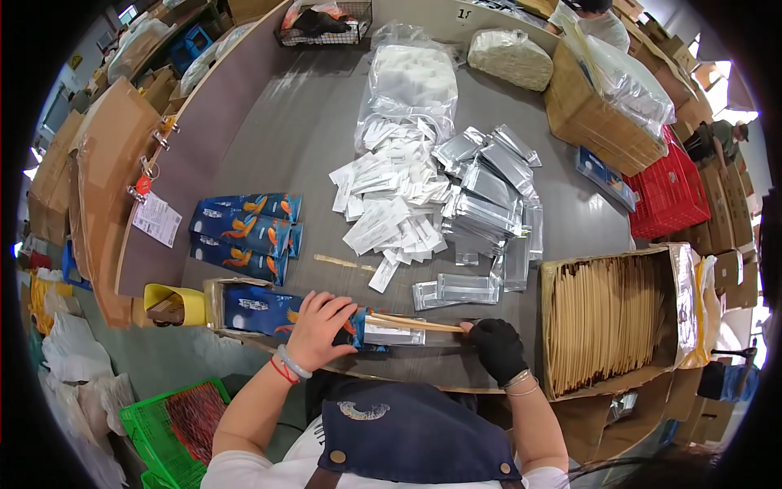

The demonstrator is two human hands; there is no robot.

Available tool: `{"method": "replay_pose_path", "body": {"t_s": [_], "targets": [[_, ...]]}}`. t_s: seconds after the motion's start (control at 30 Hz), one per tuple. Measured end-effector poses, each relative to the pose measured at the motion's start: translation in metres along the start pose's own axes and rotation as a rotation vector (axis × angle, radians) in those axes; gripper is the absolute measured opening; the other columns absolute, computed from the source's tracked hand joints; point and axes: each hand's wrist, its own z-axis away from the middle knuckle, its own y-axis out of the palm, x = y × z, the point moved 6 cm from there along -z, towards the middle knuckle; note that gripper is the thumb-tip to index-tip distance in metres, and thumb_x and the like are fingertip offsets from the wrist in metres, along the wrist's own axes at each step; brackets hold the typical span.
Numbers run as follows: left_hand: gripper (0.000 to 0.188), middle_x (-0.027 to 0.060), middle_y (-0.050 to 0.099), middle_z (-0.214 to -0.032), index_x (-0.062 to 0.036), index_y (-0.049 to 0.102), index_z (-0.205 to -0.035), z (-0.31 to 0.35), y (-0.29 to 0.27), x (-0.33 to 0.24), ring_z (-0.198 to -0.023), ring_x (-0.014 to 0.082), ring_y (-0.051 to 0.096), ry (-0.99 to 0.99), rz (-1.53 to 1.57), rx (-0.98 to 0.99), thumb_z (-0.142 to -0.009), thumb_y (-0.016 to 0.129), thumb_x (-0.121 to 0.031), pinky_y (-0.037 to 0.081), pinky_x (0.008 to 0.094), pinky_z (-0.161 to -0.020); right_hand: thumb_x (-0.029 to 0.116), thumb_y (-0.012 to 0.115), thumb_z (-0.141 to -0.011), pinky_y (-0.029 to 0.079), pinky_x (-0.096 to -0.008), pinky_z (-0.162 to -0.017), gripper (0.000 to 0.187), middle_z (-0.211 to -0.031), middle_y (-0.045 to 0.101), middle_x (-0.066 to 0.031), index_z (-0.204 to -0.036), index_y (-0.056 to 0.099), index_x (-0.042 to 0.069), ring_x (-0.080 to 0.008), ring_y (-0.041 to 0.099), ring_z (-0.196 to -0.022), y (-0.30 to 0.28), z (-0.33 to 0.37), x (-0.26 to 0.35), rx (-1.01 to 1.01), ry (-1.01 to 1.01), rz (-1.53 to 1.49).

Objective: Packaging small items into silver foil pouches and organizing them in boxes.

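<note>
My bare left hand (322,328) grips a blue printed pouch (354,328) near its right-hand mouth, fingers over the far side and thumb on the near side. Under it, more blue pouches (259,312) lie in a shallow cardboard tray. My right hand (497,349), in a black fingertip-less glove, is closed on the right end of a thin tan strip (423,323), perhaps a wooden stick. The strip's left end reaches the pouch mouth. Below the strip lies a flat silver packet (395,335), also at the mouth; how far either goes inside is hidden.
Blue pouches (244,232) are stacked at left beside a yellow holder (186,305). White sachets (391,191) and silver packets (489,204) are heaped mid-table. At right stands a cardboard box (550,326) packed with tan strips. A red crate (676,191) and a sealed carton (590,118) sit behind.
</note>
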Motion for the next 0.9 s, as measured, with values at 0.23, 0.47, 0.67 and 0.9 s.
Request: {"method": "replay_pose_path", "body": {"t_s": [0.23,0.47,0.67,0.9], "targets": [[0.073,0.0061,0.053,-0.126,-0.0063,0.057,-0.123,-0.014,0.012,-0.022,-0.114,0.0303,0.046,0.113,0.002,-0.039,-0.059,0.085,-0.028,0.033,0.0475,-0.104,0.015,0.068,-0.081,0.048,-0.0379,-0.068,0.023,-0.08,0.065,-0.0093,-0.104,0.072,0.017,-0.0278,0.062,-0.078,0.02,-0.021,0.038,-0.069,-0.094,-0.252],[0.075,0.0074,0.052,-0.124,-0.0057,0.055,-0.124,-0.025,0.017,-0.034,-0.115,0.0298,0.046,0.078,-0.007,-0.015,-0.058,0.085,-0.024,0.035,0.0446,-0.101,0.016,0.071,-0.078,0.049,-0.0405,-0.07,0.013,-0.08,0.065,-0.0102,-0.088,0.07,0.009,-0.0303,0.061,-0.077,0.024,-0.009,0.011,-0.193,0.325,-0.418],[0.076,0.0073,0.054,-0.124,-0.0062,0.056,-0.123,-0.033,0.023,-0.034,-0.113,0.0311,0.048,0.095,0.032,-0.039,-0.055,0.086,-0.021,0.039,0.0436,-0.096,0.015,0.077,-0.075,0.048,-0.0398,-0.081,0.041,-0.103,0.06,-0.0123,-0.11,0.057,0.008,-0.0304,0.06,-0.092,0.052,-0.046,0.086,-0.041,0.244,-0.965],[0.047,0.0092,0.053,-0.104,-0.0255,0.063,-0.106,-0.049,0.018,-0.06,-0.098,0.0302,0.05,0.235,-0.247,0.178,-0.062,0.076,-0.017,0.043,0.043,-0.081,0.043,0.078,-0.062,0.037,-0.0454,-0.091,0.058,-0.104,0.06,-0.005,-0.11,0.06,0.015,-0.0244,0.057,-0.101,0.01,-0.047,0.069,0.01,-0.064,-0.021]]}}
